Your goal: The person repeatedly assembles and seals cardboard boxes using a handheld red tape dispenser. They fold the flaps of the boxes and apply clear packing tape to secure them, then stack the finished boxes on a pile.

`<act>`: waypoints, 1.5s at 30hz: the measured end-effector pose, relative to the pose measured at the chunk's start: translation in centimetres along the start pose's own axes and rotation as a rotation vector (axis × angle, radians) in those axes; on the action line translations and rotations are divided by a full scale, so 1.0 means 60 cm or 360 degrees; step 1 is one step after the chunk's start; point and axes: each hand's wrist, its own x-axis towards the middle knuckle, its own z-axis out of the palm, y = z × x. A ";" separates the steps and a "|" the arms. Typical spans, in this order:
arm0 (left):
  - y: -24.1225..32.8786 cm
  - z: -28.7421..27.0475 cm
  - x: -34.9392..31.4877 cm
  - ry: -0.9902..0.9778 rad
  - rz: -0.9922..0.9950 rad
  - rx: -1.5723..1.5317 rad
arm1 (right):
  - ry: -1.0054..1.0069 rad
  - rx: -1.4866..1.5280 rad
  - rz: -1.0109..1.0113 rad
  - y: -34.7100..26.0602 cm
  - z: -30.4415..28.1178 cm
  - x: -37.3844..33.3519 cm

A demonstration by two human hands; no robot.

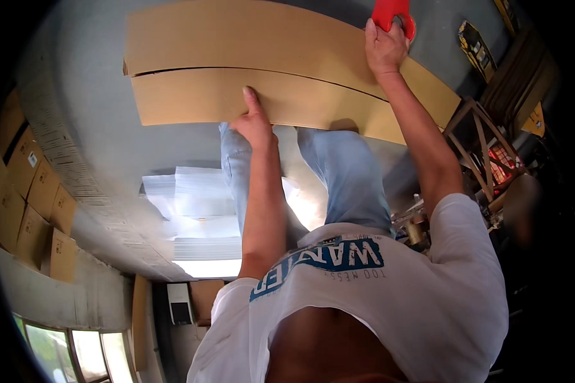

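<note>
A long, flat brown cardboard box (249,38) stretches across in front of me, with a dark seam running lengthwise between its top flaps. My left hand (255,124) grips the box's near edge left of its middle; the thumb lies on top and the other fingers are partly hidden. At the far right part of the box, my right hand (386,51) is closed around a red tape dispenser (391,9). Part of the dispenser is cut off by the upper edge of the view, and no strip of tape can be made out.
White foam sheets (201,191) lie stacked on the floor to the left of my legs. Cardboard boxes (35,191) are piled along the left side. To the right are a rusty metal frame (482,150) and a yellow-and-black object (476,48).
</note>
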 end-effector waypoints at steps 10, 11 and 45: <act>0.121 0.005 0.034 -0.0177 0.2150 0.2215 | 0.0149 -0.0008 -0.0088 0.002 -0.001 0.002; 0.119 0.023 0.059 -0.0343 0.2334 0.2167 | 0.0179 0.0019 -0.0102 -0.006 0.001 0.004; 0.089 0.050 0.145 -0.0695 0.2586 0.2363 | -0.0200 0.1775 0.1920 -0.303 -0.212 -0.227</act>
